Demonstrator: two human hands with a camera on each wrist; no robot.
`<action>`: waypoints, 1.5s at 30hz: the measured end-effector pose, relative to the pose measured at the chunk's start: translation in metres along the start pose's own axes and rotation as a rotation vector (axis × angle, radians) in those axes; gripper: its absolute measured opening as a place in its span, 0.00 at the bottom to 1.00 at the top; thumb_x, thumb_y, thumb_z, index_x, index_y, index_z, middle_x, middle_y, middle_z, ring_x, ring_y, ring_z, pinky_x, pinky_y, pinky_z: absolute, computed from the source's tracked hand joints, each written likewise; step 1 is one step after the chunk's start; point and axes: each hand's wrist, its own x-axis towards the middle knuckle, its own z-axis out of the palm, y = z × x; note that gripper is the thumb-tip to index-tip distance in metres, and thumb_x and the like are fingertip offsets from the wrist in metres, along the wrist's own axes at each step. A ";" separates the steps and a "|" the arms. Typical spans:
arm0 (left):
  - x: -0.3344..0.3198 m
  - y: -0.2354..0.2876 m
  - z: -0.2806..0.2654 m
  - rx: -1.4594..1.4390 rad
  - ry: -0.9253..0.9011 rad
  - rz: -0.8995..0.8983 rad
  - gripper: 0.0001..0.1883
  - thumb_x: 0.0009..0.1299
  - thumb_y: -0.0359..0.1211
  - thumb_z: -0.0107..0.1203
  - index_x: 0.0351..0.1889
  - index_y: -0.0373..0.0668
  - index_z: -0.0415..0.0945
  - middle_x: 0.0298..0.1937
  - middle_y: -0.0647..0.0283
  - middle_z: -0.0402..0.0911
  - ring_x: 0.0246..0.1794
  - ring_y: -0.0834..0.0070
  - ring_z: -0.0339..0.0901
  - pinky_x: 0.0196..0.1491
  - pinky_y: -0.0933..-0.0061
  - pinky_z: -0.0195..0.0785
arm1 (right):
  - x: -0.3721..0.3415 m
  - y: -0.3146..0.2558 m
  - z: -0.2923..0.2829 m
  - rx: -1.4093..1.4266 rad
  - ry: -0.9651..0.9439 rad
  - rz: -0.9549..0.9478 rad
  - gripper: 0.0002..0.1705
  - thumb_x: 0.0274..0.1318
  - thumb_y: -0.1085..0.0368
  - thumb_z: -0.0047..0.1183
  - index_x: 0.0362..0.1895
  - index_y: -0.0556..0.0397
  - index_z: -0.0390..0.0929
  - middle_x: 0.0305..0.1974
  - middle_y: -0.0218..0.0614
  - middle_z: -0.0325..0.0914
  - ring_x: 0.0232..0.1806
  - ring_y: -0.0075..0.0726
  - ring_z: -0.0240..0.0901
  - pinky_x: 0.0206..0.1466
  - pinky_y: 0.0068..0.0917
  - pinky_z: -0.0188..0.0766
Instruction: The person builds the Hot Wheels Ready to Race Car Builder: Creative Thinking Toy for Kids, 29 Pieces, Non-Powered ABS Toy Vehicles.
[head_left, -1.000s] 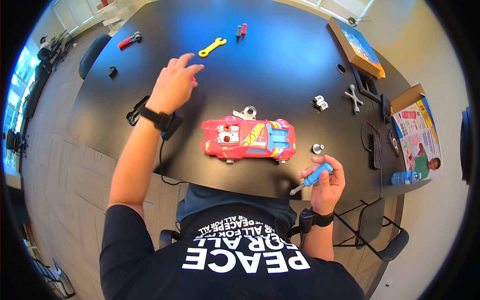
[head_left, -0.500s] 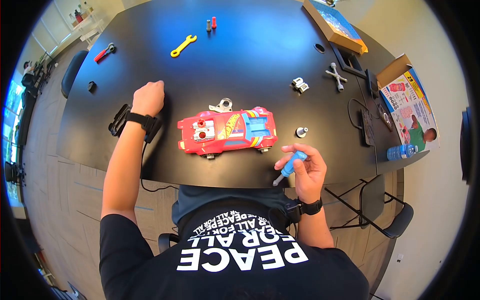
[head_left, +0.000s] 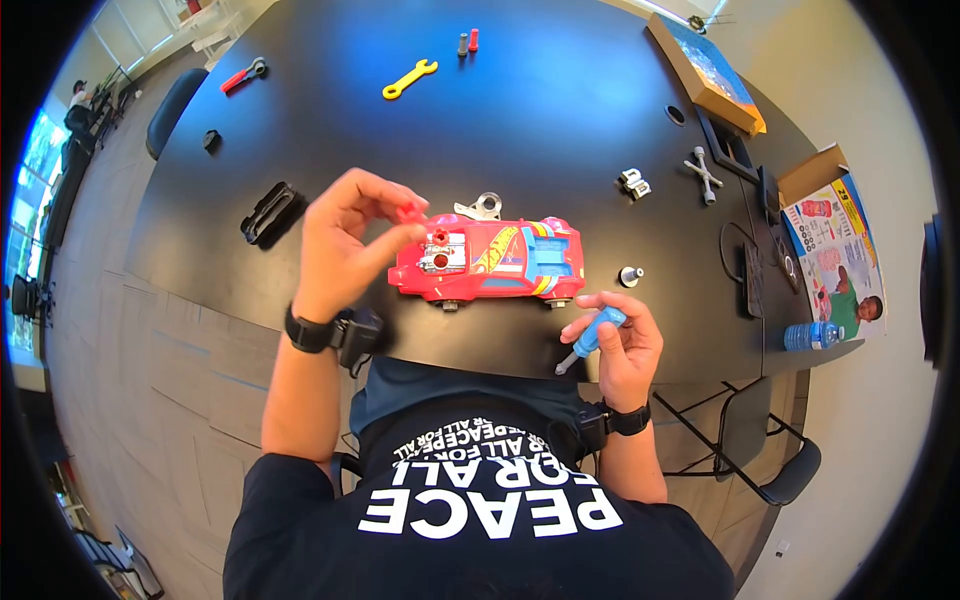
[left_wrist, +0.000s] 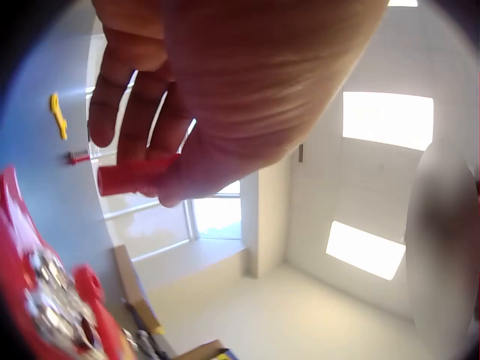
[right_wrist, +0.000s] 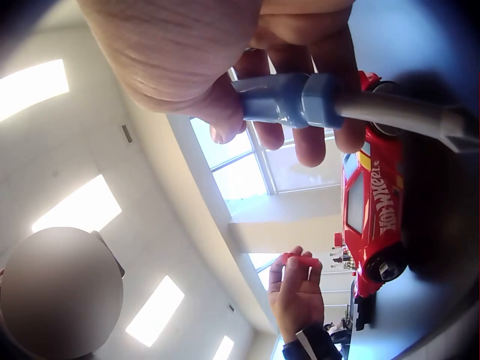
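Note:
My left hand (head_left: 345, 245) pinches a small red toy bolt (left_wrist: 124, 178) between thumb and fingers, close beside the engine end of a red toy car (head_left: 505, 265). The car stands on the black table, its silver engine (head_left: 443, 256) facing up with a red piece set in it. In my right hand (head_left: 635, 355) is a blue toy screwdriver (right_wrist: 289, 101), gripped by its handle, grey tip pointing down and left near the table's front edge. A clear-grey plastic part (head_left: 484, 207) lies just behind the car. A grey socket-like piece (head_left: 630, 276) stands between the car and my right hand.
Farther back lie a yellow wrench (head_left: 410, 79), a red-handled ratchet (head_left: 244, 76) and two upright bolts (head_left: 468, 42). A black frame part (head_left: 272, 213) is at left. On the right are a grey cross wrench (head_left: 703, 176), boxes (head_left: 838, 255) and a water bottle (head_left: 813, 336).
My left hand has come from the table's left side toward me and right to the car's engine end, carrying the red bolt. My right hand keeps the screwdriver in nearly the same place.

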 end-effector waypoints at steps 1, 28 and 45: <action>-0.007 -0.002 0.006 -0.036 -0.008 0.025 0.17 0.69 0.18 0.75 0.51 0.35 0.79 0.51 0.52 0.90 0.54 0.70 0.89 0.61 0.64 0.84 | 0.001 -0.001 0.001 -0.004 -0.003 -0.004 0.20 0.81 0.66 0.62 0.69 0.62 0.78 0.61 0.57 0.87 0.48 0.46 0.92 0.53 0.42 0.90; -0.042 -0.025 0.041 0.347 0.101 0.115 0.15 0.65 0.26 0.80 0.47 0.40 0.90 0.48 0.59 0.89 0.42 0.69 0.85 0.45 0.68 0.78 | 0.125 0.015 0.134 -0.042 -0.371 -0.286 0.22 0.80 0.78 0.54 0.73 0.57 0.78 0.68 0.41 0.77 0.59 0.33 0.79 0.66 0.33 0.79; -0.041 -0.022 0.044 0.294 0.143 0.111 0.12 0.65 0.25 0.78 0.44 0.38 0.87 0.44 0.58 0.88 0.42 0.61 0.85 0.45 0.62 0.78 | 0.121 0.008 0.135 -0.352 -0.301 -0.559 0.19 0.62 0.75 0.76 0.57 0.53 0.91 0.64 0.45 0.81 0.52 0.38 0.86 0.53 0.32 0.84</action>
